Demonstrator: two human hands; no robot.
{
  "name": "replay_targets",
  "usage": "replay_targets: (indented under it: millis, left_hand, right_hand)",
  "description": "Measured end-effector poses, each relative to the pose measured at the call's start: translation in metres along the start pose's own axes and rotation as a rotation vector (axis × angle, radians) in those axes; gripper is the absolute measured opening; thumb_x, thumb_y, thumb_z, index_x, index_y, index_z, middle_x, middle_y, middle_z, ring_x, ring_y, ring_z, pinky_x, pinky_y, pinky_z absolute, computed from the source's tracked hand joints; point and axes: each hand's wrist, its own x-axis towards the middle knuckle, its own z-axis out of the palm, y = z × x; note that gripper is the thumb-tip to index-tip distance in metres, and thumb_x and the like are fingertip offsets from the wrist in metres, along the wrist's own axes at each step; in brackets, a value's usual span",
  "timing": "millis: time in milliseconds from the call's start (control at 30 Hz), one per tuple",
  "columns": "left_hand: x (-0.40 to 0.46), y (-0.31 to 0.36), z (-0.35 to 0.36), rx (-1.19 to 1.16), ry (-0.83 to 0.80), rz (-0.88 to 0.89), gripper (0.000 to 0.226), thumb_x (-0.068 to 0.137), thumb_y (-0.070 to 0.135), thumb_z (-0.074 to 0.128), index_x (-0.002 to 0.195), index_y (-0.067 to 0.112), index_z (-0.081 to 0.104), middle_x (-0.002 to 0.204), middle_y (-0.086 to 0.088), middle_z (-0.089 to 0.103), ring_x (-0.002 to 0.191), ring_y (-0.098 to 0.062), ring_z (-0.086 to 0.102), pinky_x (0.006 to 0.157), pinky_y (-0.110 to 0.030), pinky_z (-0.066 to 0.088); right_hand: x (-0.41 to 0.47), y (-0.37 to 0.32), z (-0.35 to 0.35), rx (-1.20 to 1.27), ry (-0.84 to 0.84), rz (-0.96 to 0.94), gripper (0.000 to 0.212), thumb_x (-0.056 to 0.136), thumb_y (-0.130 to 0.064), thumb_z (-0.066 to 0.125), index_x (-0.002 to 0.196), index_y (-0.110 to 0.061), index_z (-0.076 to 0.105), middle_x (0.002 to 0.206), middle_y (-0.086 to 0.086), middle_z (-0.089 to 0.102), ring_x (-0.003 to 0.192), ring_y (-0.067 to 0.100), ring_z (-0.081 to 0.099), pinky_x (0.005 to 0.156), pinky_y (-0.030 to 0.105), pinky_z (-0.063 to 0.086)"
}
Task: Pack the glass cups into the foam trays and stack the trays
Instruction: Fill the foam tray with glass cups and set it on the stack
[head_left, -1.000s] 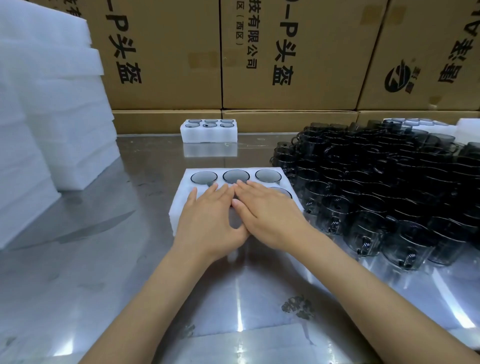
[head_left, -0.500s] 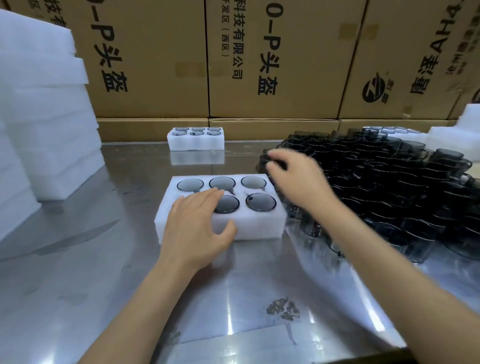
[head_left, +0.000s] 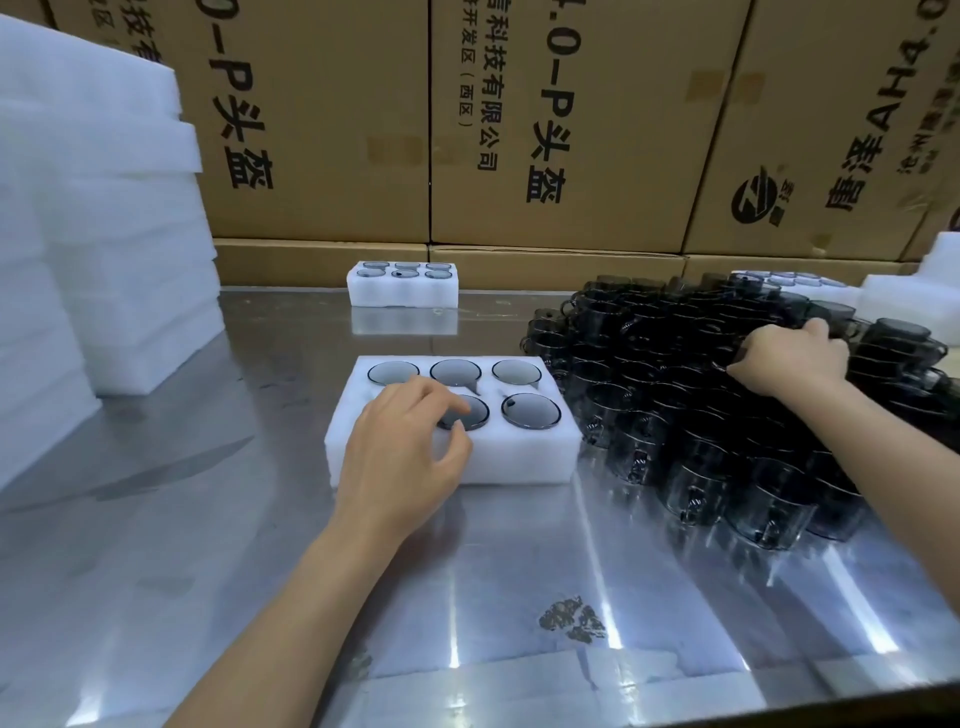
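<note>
Glass cups (head_left: 691, 395), dark and smoky, stood crowded together on the right half of the steel worktop (head_left: 208, 545), most of them mouth down with handles showing. Just left of that cluster sat a white foam tray (head_left: 524, 457) with two rows of round pockets; five cups showed in it, three in the far row and two in the near row, while the near-left pocket was hidden under the left hand (head_left: 402, 447). That hand rested on the tray with fingers loosely curved, the fingertips touching the rim of the middle cup in the near row, holding nothing. The right hand (head_left: 789, 356) reached over the loose cups, its fingers curled down around one of them near the far right of the pile. A second filled foam tray (head_left: 402, 293) lay at the back edge against the cardboard boxes (head_left: 322, 130). Tall piles of white foam sheets (head_left: 104, 208) stood at the left.
</note>
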Motion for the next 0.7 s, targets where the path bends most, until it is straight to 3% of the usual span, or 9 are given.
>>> replay_targets:
  millis: [100,233,300,433,500,567,600,633,700]
  left_hand:
    - [0.001,-0.001,0.000,0.004,0.021,-0.002,0.015,0.078,0.006,0.066,0.087,0.017,0.068,0.088,0.007,0.062,0.081,-0.018,0.055,0.068,-0.033,0.045]
    - [0.002,-0.001,0.000,0.003,0.043,0.002,0.015,0.078,0.008,0.062,0.088,0.018,0.069,0.089,0.007,0.063,0.082,-0.017,0.054,0.069,-0.031,0.044]
    - [0.003,-0.001,0.000,0.000,0.061,-0.032,0.017,0.079,0.008,0.061,0.092,0.018,0.068,0.092,0.008,0.063,0.086,-0.016,0.054,0.073,-0.027,0.042]
    - [0.007,0.001,-0.002,-0.027,0.128,-0.118,0.036,0.075,0.015,0.051,0.110,0.019,0.062,0.102,0.007,0.061,0.094,-0.014,0.051,0.079,-0.024,0.037]
    - [0.008,0.001,-0.005,-0.060,0.154,-0.151,0.047,0.073,0.017,0.049,0.119,0.016,0.057,0.108,0.005,0.058,0.097,-0.015,0.050,0.084,-0.027,0.038]
    - [0.010,-0.002,-0.010,-0.067,0.186,-0.191,0.050,0.073,0.014,0.050,0.123,0.015,0.053,0.113,0.002,0.056,0.101,-0.016,0.049,0.088,-0.031,0.039]
    - [0.012,-0.006,-0.012,-0.063,0.203,-0.230,0.049,0.075,0.011,0.051,0.124,0.015,0.052,0.116,0.001,0.055,0.105,-0.018,0.049,0.090,-0.034,0.039]
    - [0.013,-0.012,-0.015,-0.058,0.212,-0.287,0.049,0.077,0.008,0.053,0.126,0.015,0.051,0.120,0.000,0.054,0.109,-0.020,0.049,0.093,-0.035,0.039]
    - [0.013,-0.026,-0.018,-0.054,0.185,-0.433,0.052,0.080,0.007,0.056,0.130,0.015,0.048,0.130,-0.003,0.050,0.119,-0.023,0.045,0.097,-0.033,0.036]
  right_hand:
    - [-0.002,-0.001,-0.001,0.012,0.035,-0.009,0.022,0.093,-0.029,0.057,0.104,-0.015,0.069,0.103,0.016,0.054,0.122,0.032,0.031,0.086,0.039,0.031]
    - [-0.005,0.001,-0.021,0.099,0.020,-0.003,0.030,0.091,-0.038,0.058,0.112,-0.017,0.067,0.121,0.015,0.055,0.126,0.034,0.030,0.093,0.042,0.036]
    - [-0.010,0.001,-0.036,0.125,0.066,-0.038,0.033,0.091,-0.042,0.057,0.108,-0.016,0.068,0.120,0.016,0.055,0.126,0.035,0.031,0.091,0.041,0.037]
    - [-0.043,-0.021,-0.057,0.495,0.277,-0.296,0.022,0.088,-0.037,0.058,0.076,-0.020,0.064,0.122,0.009,0.055,0.122,0.029,0.029,0.098,0.042,0.030]
    - [-0.068,-0.043,-0.061,0.683,0.334,-0.481,0.016,0.086,-0.029,0.060,0.071,-0.025,0.064,0.110,-0.001,0.062,0.118,0.022,0.042,0.098,0.032,0.034]
    - [-0.093,-0.072,-0.057,0.912,0.137,-0.639,0.021,0.084,-0.020,0.063,0.064,-0.026,0.063,0.073,-0.016,0.065,0.078,-0.006,0.059,0.071,0.008,0.044]
    - [-0.102,-0.087,-0.051,0.997,-0.020,-0.681,0.022,0.084,-0.018,0.065,0.063,-0.022,0.061,0.058,-0.016,0.060,0.057,-0.008,0.055,0.054,0.005,0.040]
    - [-0.108,-0.102,-0.042,1.039,-0.154,-0.708,0.021,0.084,-0.019,0.068,0.064,-0.019,0.060,0.052,-0.016,0.057,0.050,-0.005,0.051,0.049,0.008,0.037]
    - [-0.118,-0.133,-0.022,1.045,-0.275,-0.738,0.019,0.080,-0.025,0.074,0.071,-0.016,0.059,0.059,-0.013,0.055,0.056,0.002,0.050,0.054,0.015,0.039]
